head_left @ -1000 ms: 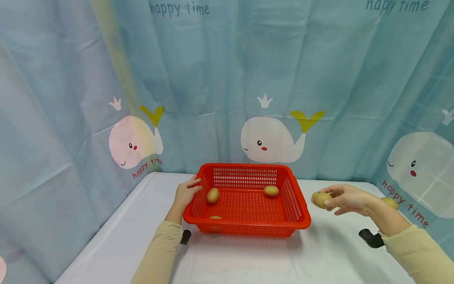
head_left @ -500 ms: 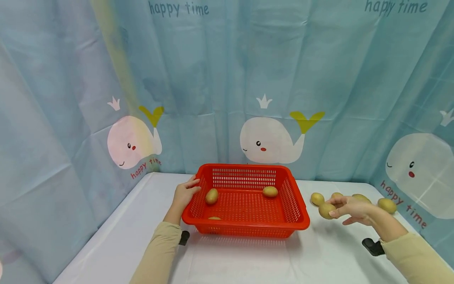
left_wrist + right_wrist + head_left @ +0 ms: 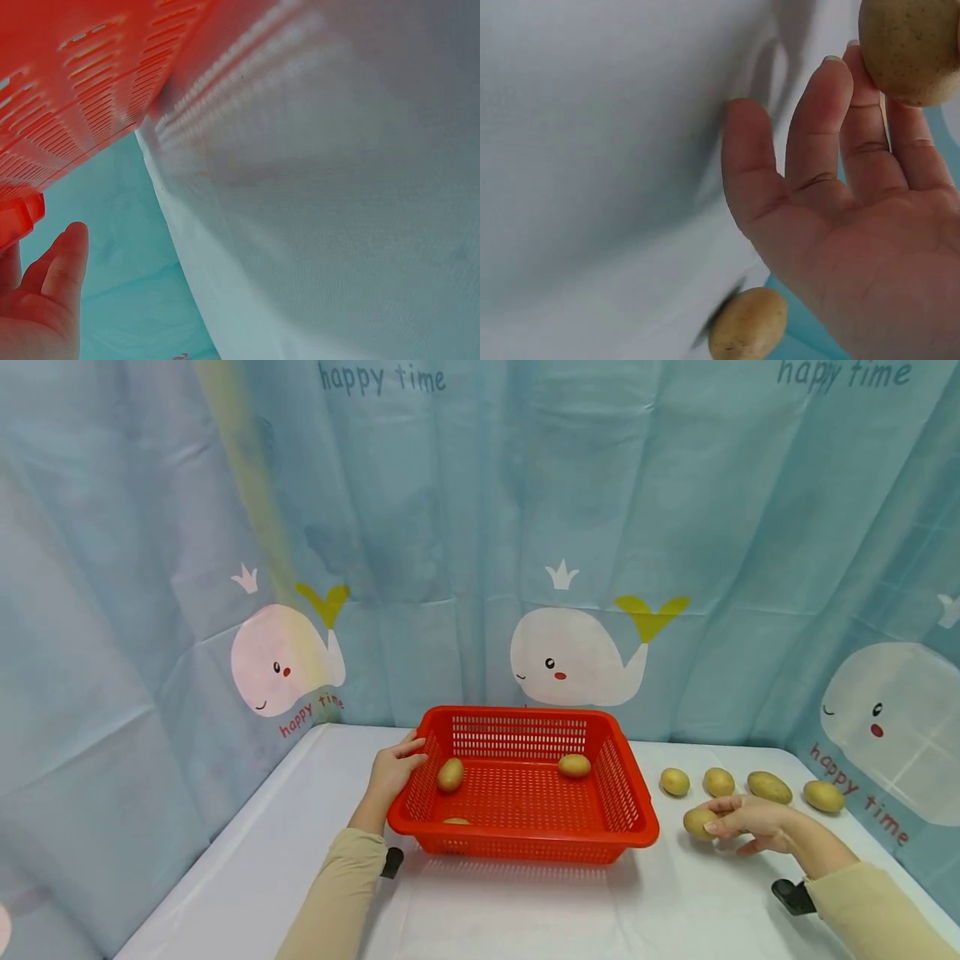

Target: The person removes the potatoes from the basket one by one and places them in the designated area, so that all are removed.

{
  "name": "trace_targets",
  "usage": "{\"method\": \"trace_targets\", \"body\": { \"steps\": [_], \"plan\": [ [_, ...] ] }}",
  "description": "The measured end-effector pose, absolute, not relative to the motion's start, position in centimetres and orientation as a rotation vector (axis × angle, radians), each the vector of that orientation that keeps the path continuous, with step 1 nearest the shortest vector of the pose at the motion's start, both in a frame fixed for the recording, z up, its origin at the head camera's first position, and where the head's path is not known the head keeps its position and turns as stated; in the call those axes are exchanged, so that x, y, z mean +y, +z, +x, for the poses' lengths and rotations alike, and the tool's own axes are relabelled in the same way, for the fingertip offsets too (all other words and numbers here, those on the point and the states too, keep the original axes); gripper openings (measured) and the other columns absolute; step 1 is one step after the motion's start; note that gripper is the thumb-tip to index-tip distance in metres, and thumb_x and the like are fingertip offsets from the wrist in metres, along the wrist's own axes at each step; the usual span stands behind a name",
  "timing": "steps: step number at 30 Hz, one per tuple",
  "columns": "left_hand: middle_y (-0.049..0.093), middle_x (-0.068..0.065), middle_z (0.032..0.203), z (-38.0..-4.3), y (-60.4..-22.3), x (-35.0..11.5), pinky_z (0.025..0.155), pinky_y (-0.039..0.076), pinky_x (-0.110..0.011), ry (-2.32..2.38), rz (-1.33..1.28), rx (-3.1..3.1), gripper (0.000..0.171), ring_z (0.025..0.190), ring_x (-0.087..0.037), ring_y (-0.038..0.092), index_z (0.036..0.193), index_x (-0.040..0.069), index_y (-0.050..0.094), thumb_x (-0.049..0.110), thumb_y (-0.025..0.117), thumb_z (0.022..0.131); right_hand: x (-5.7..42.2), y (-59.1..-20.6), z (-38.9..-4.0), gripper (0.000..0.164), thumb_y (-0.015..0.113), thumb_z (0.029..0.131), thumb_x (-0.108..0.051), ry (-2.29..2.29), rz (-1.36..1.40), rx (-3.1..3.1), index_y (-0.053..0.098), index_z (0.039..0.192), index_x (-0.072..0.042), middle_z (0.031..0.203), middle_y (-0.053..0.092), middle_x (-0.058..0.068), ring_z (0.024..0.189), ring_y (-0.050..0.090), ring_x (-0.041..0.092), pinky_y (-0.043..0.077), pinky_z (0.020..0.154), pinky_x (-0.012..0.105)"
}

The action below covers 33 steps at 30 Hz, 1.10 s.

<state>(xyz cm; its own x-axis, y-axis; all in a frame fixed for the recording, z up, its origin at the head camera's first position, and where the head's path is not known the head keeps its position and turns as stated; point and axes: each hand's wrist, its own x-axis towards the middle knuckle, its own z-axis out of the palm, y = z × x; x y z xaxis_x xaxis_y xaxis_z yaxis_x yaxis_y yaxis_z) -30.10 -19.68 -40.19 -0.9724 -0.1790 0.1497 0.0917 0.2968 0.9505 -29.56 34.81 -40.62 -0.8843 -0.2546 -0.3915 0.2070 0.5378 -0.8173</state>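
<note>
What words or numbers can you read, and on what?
"happy time": upper-left dark letters, on the curtain.
"happy time": upper-right dark letters, same curtain.
"happy time": red letters below left whale.
"happy time": red letters below right whale.
Too cut off: pink mark, left wrist view's bottom edge.
Basket and potatoes: none seen.

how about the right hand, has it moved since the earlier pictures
Yes: judged against the basket in the head view, the right hand has come down the picture and slightly right.

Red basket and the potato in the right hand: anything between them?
No objects: in the head view, only bare white tabletop shows between the red basket and the potato in the right hand.
</note>
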Motion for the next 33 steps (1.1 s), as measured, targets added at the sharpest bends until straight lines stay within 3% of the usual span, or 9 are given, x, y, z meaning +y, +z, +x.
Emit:
{"method": "trace_targets", "body": {
  "steps": [11,22,27,33],
  "plan": [
    [0.039,-0.014,0.149,-30.0,-40.0,-19.3,0.113,0.027,-0.044,-1.772,0.091,-2.341,0.039,0.143,-0.031,0.026,0.131,-0.008,0.056,0.001,0.057,0.093,35.7,-42.1,-30.1,0.037,0.068,0.089,-0.015,-1.372,0.128,2.243,0.057,0.119,0.005,0.086,0.057,0.001,0.079,0.053,0.02,0.042,0.076,0.037],
    [0.039,-0.013,0.15,-30.0,-39.7,-19.6,0.115,0.024,-0.043,-1.757,0.089,-2.349,0.04,0.144,-0.03,0.024,0.131,-0.008,0.056,0.002,0.057,0.093,35.0,-42.2,-30.1,0.067,0.072,0.087,-0.02,-1.324,0.088,2.288,0.038,0.134,0.014,0.086,0.056,0.002,0.081,0.053,0.019,0.041,0.075,0.035],
    [0.038,-0.012,0.151,-29.9,-39.9,-19.8,0.113,0.027,-0.043,-1.769,0.108,-2.352,0.04,0.144,-0.029,0.025,0.133,-0.007,0.055,0.002,0.056,0.094,34.7,-42.3,-30.0,0.066,0.073,0.086,-0.024,-1.309,0.099,2.326,0.042,0.134,0.01,0.079,0.057,0.0,0.075,0.052,0.017,0.039,0.071,0.034],
    [0.038,-0.013,0.15,-30.0,-39.8,-19.6,0.113,0.027,-0.043,-1.78,0.098,-2.344,0.04,0.143,-0.03,0.025,0.132,-0.007,0.056,0.002,0.056,0.094,34.6,-42.2,-30.1,0.065,0.074,0.086,-0.028,-1.299,0.116,2.327,0.045,0.134,0.007,0.082,0.056,0.001,0.075,0.049,0.018,0.038,0.071,0.034]
  ]
}}
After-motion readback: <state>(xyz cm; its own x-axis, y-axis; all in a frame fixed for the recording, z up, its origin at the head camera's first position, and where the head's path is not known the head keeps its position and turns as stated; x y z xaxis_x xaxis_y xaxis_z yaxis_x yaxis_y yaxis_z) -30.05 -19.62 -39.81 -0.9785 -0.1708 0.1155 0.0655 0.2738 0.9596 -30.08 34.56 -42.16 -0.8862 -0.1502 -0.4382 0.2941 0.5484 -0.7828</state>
